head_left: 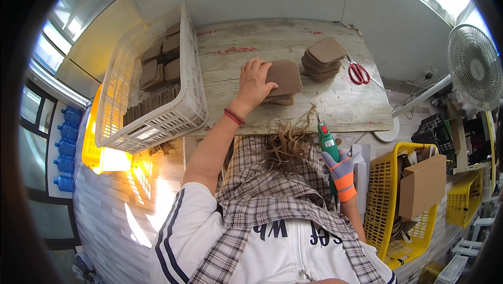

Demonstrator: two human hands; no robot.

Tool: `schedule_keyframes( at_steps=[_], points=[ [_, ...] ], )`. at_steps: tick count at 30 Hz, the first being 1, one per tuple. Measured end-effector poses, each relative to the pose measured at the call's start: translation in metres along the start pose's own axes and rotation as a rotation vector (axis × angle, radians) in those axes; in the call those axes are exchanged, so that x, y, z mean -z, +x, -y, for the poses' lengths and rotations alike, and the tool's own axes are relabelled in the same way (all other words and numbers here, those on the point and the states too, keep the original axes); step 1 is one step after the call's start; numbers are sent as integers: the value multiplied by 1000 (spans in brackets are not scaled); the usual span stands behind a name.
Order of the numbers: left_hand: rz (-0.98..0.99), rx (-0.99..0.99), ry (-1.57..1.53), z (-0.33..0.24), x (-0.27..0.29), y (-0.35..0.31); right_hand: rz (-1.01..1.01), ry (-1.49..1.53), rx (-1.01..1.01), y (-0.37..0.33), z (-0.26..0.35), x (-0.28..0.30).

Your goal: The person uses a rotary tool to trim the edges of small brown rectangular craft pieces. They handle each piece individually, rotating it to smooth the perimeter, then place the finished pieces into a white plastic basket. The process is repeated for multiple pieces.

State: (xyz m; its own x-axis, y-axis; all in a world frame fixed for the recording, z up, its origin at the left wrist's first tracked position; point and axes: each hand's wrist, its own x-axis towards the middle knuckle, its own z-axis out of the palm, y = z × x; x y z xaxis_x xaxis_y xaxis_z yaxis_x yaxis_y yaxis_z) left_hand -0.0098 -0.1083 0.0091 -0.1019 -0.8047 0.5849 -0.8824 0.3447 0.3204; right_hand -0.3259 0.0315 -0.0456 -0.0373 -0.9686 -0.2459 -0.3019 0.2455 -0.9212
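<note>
At table [223,64] | left hand [254,83] outstretched, touching stack [286,78] | right hand [341,171] gripping tool [328,141]

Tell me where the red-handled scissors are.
In the head view, the red-handled scissors lie on the right of the table, beside the right-hand stack of brown pads.

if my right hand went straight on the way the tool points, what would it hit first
With the green tool leading your right hand, probably the thin brown strips by its tip, at the table's near edge; the tip's height is hard to judge.
</note>
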Motion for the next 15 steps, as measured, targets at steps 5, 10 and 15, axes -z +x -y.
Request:
schedule_keyframes(
  at_steps=[5,10,15],
  points=[
    [-80,-66,26,-11,3,1,-36,-75,117,1,-2,-1],
    [-17,46,-80,-16,9,11,-21,-94,50,2,13,1],
    [-207,23,-325,-14,10,18,-4,-7,50,11,17,0]
  ],
)
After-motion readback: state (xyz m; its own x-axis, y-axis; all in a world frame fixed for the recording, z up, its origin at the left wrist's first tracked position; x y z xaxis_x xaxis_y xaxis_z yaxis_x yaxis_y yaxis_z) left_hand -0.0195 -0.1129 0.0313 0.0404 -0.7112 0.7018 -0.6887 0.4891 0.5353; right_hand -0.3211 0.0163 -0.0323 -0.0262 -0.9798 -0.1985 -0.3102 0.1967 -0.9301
